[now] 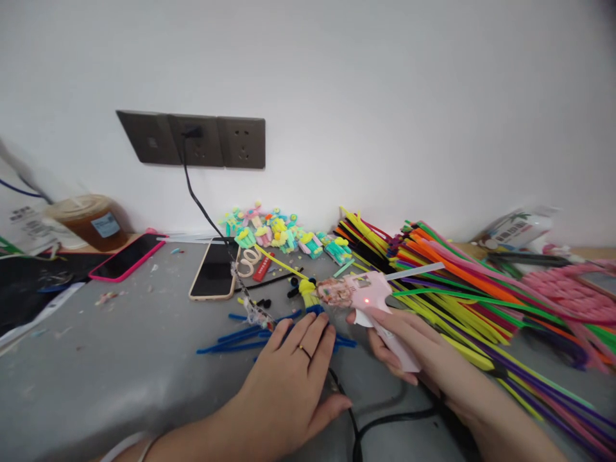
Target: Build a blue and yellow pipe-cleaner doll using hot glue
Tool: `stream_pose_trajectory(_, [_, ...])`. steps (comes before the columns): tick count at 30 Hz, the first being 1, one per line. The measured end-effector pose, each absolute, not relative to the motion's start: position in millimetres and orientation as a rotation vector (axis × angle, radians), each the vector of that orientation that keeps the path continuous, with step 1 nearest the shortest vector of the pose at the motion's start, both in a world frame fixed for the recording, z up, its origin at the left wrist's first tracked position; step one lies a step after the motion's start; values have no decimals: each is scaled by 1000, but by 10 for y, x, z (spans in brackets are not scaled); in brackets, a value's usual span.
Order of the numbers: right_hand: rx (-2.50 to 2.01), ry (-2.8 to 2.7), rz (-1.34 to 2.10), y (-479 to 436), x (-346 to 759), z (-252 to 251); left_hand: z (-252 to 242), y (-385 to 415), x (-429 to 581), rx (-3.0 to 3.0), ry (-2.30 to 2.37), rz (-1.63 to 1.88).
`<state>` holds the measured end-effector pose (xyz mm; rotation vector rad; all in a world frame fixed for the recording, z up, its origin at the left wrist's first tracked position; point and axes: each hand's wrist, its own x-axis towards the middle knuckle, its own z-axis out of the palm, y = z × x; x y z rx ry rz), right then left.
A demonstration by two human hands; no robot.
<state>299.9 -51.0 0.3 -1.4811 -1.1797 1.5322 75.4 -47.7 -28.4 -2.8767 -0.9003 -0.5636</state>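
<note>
My right hand [409, 346] is wrapped round the handle of a pink hot glue gun [368, 292]. Its red light glows, a clear glue stick [416, 271] sticks out of the back, and the nozzle end is caked with residue. The nozzle points left, close to a small yellow fuzzy piece [308, 292]. My left hand [293, 378] lies palm down with fingers stretched forward and the thumb apart. Its fingertips rest over blue pipe cleaners [235, 343], by a blue bit below the yellow piece. What is under the fingers is hidden.
Bundled pipe cleaners [447, 263] spread across the right side. Small pastel figures [279, 231] are heaped by the wall. Two phones, one cream-edged [212, 269] and one pink-edged [128, 258], lie leftward near a drink cup [94, 221]. A black cord [195, 192] hangs from the wall socket.
</note>
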Motion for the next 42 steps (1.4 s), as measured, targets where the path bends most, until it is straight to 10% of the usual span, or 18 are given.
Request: stream_pose_trajectory(42, [-1483, -1302, 1416, -525, 3021, -51, -295, -490, 753, -2882, -918, -591])
